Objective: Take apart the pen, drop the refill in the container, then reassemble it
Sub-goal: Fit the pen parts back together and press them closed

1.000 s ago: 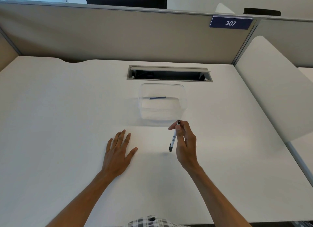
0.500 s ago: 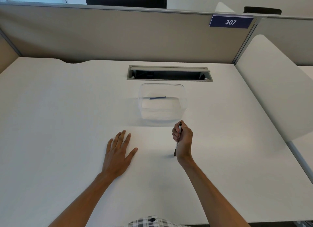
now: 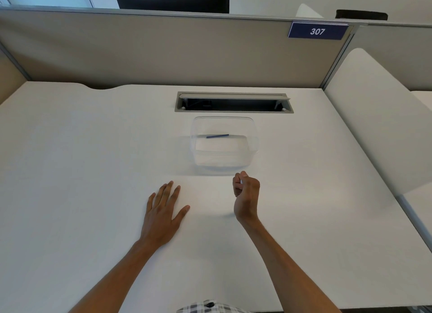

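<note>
A clear plastic container (image 3: 253,146) stands on the white desk in front of me, with a thin blue refill (image 3: 217,136) lying inside it. My right hand (image 3: 245,193) is curled into a fist just before the container's near wall and grips the pen (image 3: 240,181). Only a sliver of the pen's white barrel shows between the fingers; the rest is hidden by the hand. My left hand (image 3: 163,212) rests flat on the desk with its fingers spread, to the left of the right hand, holding nothing.
An open cable slot (image 3: 233,102) with a raised grey lid is set into the desk (image 3: 81,160) behind the container. A beige partition (image 3: 163,48) with a "307" plate (image 3: 317,31) bounds the back. A white divider (image 3: 378,116) rises at the right.
My right hand has turned and closed round the pen, so the pen that stood out below the fingers is now almost hidden. The left hand has not moved.
</note>
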The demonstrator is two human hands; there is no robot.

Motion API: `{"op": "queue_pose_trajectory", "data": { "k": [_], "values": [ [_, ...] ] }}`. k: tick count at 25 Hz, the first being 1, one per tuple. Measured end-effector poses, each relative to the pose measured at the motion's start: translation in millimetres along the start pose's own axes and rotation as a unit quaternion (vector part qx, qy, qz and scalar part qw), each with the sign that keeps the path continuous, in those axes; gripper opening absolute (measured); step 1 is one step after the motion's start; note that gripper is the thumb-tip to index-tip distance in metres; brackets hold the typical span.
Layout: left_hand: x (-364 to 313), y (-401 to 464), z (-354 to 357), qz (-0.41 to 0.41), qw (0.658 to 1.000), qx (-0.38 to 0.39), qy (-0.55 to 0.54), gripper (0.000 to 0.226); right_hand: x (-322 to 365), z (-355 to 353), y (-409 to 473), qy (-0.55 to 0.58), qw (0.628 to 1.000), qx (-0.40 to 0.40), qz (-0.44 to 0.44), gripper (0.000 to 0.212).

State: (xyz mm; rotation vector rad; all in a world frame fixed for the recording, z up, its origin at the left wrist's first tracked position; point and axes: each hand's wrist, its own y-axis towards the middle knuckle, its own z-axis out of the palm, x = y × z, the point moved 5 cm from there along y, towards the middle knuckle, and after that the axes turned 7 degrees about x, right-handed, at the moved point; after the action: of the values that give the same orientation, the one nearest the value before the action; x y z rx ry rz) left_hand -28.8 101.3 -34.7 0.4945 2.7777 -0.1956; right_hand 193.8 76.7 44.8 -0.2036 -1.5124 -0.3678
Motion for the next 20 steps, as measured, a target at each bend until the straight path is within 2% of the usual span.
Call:
{"op": "queue_pose_trajectory", "data": {
  "k": [20],
  "values": [
    [0.5, -0.7, 0.2, 0.000, 1.000, -0.001, 0.007, 0.079, -4.5, -1.1, 2.8, -0.050, 0.997, -0.011, -0.058, 0.031]
  ]
}}
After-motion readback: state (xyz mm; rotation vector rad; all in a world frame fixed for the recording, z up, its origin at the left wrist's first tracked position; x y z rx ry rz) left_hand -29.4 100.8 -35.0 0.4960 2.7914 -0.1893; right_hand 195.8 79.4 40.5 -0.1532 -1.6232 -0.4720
